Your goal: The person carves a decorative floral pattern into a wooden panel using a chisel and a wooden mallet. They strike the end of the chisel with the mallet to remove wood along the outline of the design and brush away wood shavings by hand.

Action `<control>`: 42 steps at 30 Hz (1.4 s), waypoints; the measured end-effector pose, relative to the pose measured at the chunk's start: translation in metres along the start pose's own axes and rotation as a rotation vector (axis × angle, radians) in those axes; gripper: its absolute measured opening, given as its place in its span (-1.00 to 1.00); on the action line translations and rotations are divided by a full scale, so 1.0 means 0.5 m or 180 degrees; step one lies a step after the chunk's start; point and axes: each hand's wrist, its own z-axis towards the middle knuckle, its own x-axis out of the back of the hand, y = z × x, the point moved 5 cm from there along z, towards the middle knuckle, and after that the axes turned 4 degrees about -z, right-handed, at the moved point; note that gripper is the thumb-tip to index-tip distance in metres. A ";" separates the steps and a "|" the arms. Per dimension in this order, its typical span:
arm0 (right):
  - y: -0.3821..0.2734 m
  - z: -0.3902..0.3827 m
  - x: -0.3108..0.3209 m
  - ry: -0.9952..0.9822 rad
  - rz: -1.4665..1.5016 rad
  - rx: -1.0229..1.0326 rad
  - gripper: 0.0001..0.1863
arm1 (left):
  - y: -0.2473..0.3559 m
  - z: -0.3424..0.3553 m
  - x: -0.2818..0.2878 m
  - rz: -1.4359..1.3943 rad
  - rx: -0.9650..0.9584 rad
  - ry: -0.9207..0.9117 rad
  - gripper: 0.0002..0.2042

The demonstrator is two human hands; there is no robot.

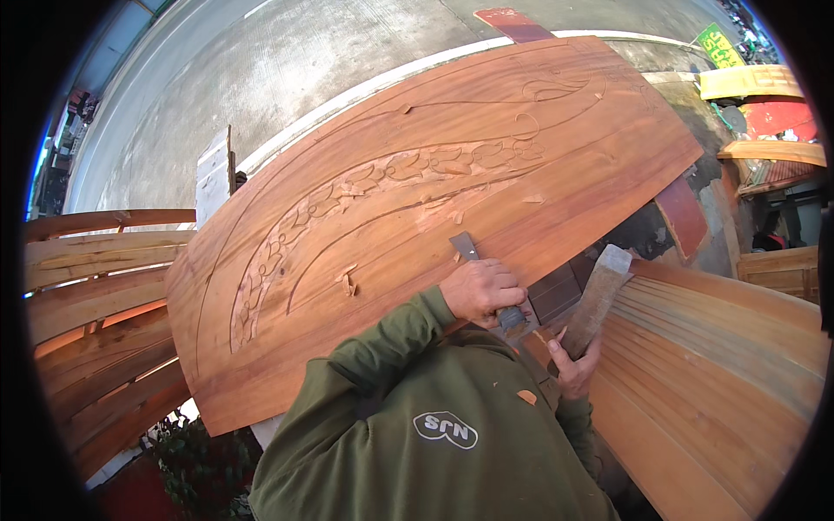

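My left hand (484, 293) is closed around a chisel (466, 247). Its flat metal blade points away from me over the wooden panel (486, 217), and the worn end of its handle shows below my fist. Whether the blade touches the wood I cannot tell. On my right, beside the panel's near edge, my right hand (577, 365) grips a block-shaped wooden mallet (599, 298), its pale end tilted up and away. A curved band of carved leaves (347, 187) runs across the reddish-brown panel. Curled wood shavings (348, 282) lie on its surface.
Stacked curved boards (104, 286) stand at the left. Long grooved planks (712, 365) extend along the right. Red-brown supports (682, 217) show under the panel. Beyond it is a concrete road (304, 69). A green sign (719, 45) stands far right. A plant (204, 460) grows at lower left.
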 end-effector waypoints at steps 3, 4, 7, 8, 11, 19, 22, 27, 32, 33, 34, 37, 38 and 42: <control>0.007 -0.010 -0.007 -0.0170 -0.0153 0.0173 -0.35 | -0.032 0.010 0.004 0.0105 -0.0060 0.0005 -0.71; 0.008 -0.012 -0.009 -0.0179 -0.0157 0.0166 -0.35 | -0.044 0.013 0.009 0.0131 -0.0099 0.0094 -0.71; -0.014 0.001 -0.027 -0.0248 -0.0077 0.0079 -0.34 | -0.087 0.022 0.018 0.0167 -0.0087 0.0276 -0.75; -0.020 0.010 -0.029 -0.0286 -0.0258 0.0158 -0.32 | -0.093 0.026 0.024 0.0124 -0.0118 0.0386 -0.77; -0.014 0.011 -0.024 -0.0278 -0.0193 0.0347 -0.29 | -0.084 0.024 0.026 0.0012 -0.0148 0.0525 -0.78; -0.038 0.085 -0.111 -0.0211 -0.1725 0.2455 -0.18 | -0.131 -0.011 0.013 0.0077 -0.0079 0.0395 -0.77; 0.005 0.106 -0.100 -0.0253 -0.2337 0.2122 -0.16 | -0.144 -0.008 0.019 0.0225 -0.0134 0.0397 -0.77; -0.005 0.063 -0.050 -0.0508 -0.1157 0.2342 -0.25 | -0.098 0.016 0.031 -0.0105 -0.0084 0.0343 -0.76; -0.077 0.032 -0.084 0.0173 -0.0912 0.2641 -0.02 | -0.111 0.016 0.035 -0.0162 -0.0057 0.0345 -0.81; -0.081 0.038 -0.087 0.0275 -0.0820 0.2706 -0.03 | -0.114 0.017 0.036 -0.0181 -0.0030 0.0343 -0.81; -0.083 0.042 -0.088 0.0377 -0.0733 0.2771 -0.03 | -0.115 0.019 0.036 -0.0194 -0.0034 0.0347 -0.81; -0.059 0.108 -0.115 -0.0342 -0.2013 0.2580 -0.13 | -0.124 0.011 0.034 -0.0316 0.0080 0.0397 -0.73; -0.055 0.117 -0.104 -0.0336 -0.1996 0.2591 -0.13 | -0.129 0.014 0.034 -0.0305 0.0020 0.0412 -0.73; -0.059 0.108 -0.089 -0.0207 -0.1840 0.2614 -0.10 | -0.118 0.015 0.035 -0.0046 -0.0006 0.0379 -0.80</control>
